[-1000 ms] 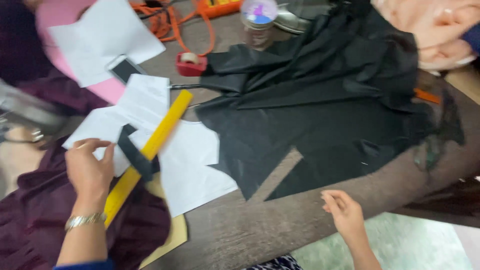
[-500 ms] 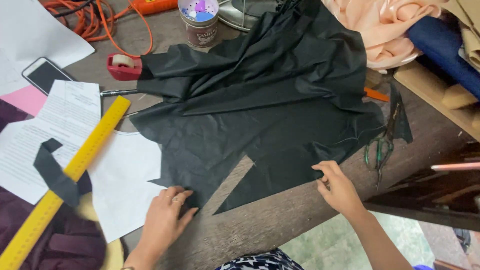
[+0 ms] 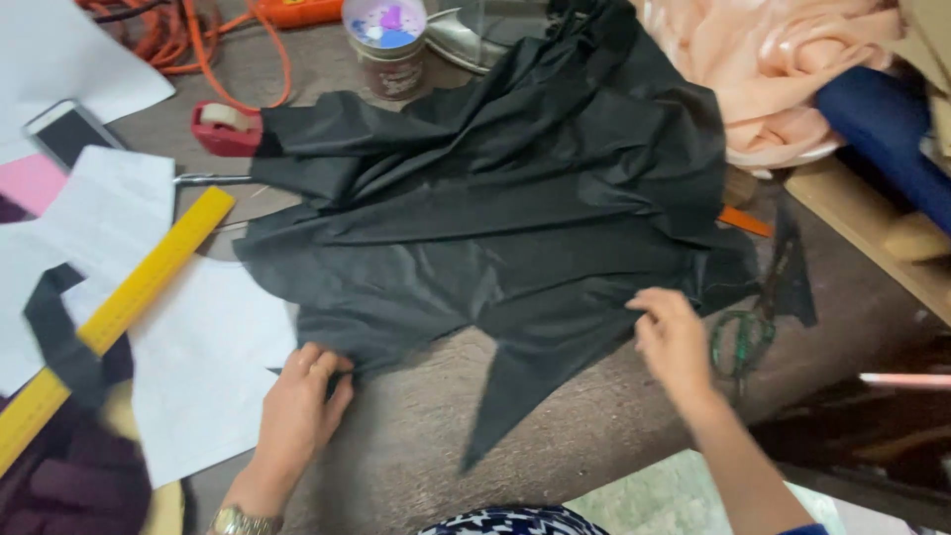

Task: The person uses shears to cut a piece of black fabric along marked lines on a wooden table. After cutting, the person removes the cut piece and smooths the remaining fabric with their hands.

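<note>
Brown worktable [image 3: 416,446], left hand [image 3: 297,411] and right hand [image 3: 674,337] palm-down, fingers clamped on black fabric [image 3: 495,218] edges.

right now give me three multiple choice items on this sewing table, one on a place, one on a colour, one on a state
1. Where are the scissors?
A. right of the right hand
B. on the white paper
C. beside the phone

2. What colour is the long ruler?
A. blue
B. yellow
C. white

3. How does the black fabric lie?
A. rolled up
B. hung up
C. spread, creased

Answers: 1 A, green handles show beside the right hand. 2 B, it is plainly yellow. 3 C, both hands, the left hand too, touch its near edge on the table.
</note>
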